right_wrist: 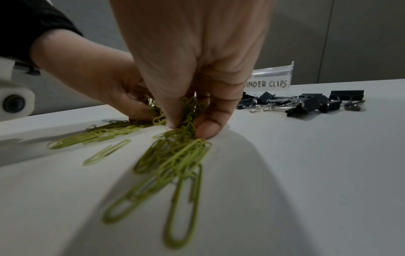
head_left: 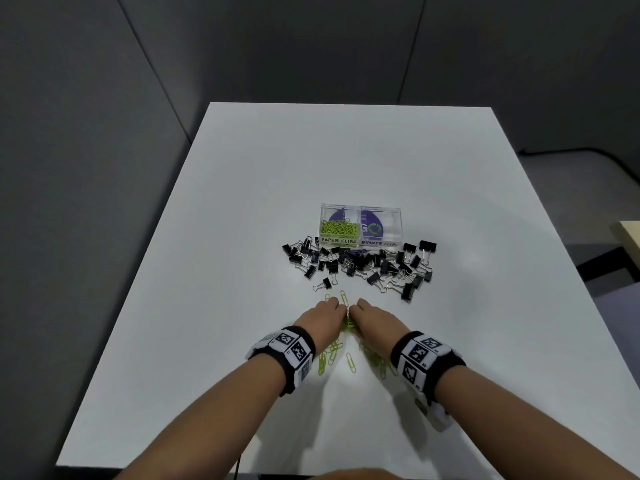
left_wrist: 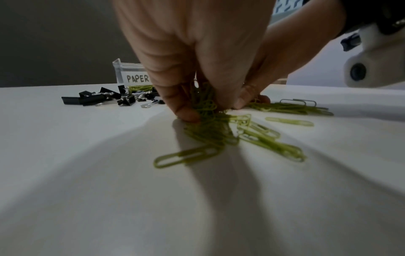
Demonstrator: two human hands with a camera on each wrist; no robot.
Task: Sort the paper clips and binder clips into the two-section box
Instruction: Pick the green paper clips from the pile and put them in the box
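A clear two-section box [head_left: 361,206] stands mid-table, labelled PAPER CLIPS on the left and BINDER CLIPS on the right. Green paper clips [head_left: 338,227] fill its left section; the right section holds none that I can see. Black binder clips [head_left: 360,263] lie scattered in front of the box. Nearer me, my left hand [head_left: 323,315] and right hand [head_left: 370,317] meet fingertip to fingertip, both curled round one bunch of green paper clips [left_wrist: 208,110] on the table. More loose green clips [head_left: 349,360] lie under and between my wrists.
The white table [head_left: 242,202] stretches wide to either side of the box and behind it. Grey partition walls close in the left and back. A wooden corner [head_left: 630,233] shows past the table's right edge.
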